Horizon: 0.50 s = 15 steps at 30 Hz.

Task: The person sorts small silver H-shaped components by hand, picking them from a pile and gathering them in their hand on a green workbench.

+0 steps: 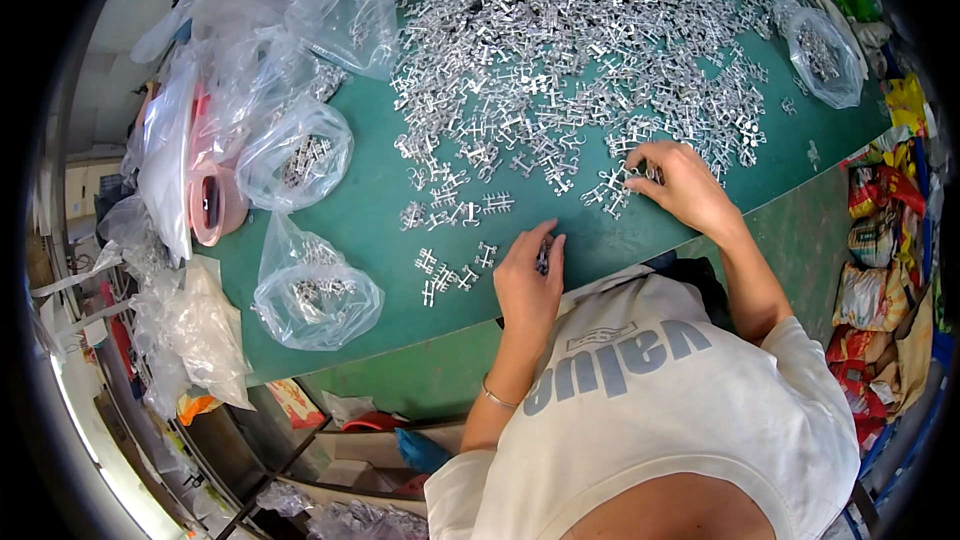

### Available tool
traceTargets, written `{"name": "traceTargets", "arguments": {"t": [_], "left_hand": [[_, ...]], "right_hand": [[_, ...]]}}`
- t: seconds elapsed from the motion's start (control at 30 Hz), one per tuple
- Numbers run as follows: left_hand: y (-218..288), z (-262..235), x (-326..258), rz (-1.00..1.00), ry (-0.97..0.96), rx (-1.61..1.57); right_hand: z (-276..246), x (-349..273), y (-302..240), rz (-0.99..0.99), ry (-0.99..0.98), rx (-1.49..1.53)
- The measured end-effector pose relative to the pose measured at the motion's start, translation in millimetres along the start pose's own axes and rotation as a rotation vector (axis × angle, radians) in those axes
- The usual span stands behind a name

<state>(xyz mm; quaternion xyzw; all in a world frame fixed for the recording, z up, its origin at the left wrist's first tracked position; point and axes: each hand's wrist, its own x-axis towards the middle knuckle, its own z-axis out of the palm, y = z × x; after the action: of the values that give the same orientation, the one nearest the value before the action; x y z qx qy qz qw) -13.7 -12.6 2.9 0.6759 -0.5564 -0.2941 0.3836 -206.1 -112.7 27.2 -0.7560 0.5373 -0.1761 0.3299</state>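
Observation:
A broad heap of small silvery metal pieces [570, 60], with branched, comb-like shapes, covers the far part of the green table [380, 190]. My left hand [528, 285] is curled near the front edge, with a bit of metal showing between thumb and fingers. Left of it lies a small group of loose metal pieces [442, 278]. At the heap's near edge, my right hand [685, 185] has its fingers bent round a metal piece, partly hidden by the fingers. More pieces [608, 192] lie just left of its fingertips.
Clear plastic bags holding metal pieces [318, 285] stand at the left; another bag [825, 55] is at the far right. A pink basket [215, 202] and crumpled plastic line the left edge. Colourful packages [872, 290] are stacked beyond the table's right side.

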Motion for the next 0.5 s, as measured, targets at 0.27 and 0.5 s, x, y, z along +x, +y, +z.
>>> {"name": "traceTargets", "arguments": {"t": [0.27, 0.5], "left_hand": [[6.4, 8.9, 12.0, 0.075, -0.006, 0.028], [4.0, 5.2, 5.9, 0.025, -0.024, 0.026]], "right_hand": [[40.9, 31.8, -8.3, -0.337, 0.219, -0.359], [31.9, 30.0, 1.1, -0.324, 0.189, -0.317]]}}
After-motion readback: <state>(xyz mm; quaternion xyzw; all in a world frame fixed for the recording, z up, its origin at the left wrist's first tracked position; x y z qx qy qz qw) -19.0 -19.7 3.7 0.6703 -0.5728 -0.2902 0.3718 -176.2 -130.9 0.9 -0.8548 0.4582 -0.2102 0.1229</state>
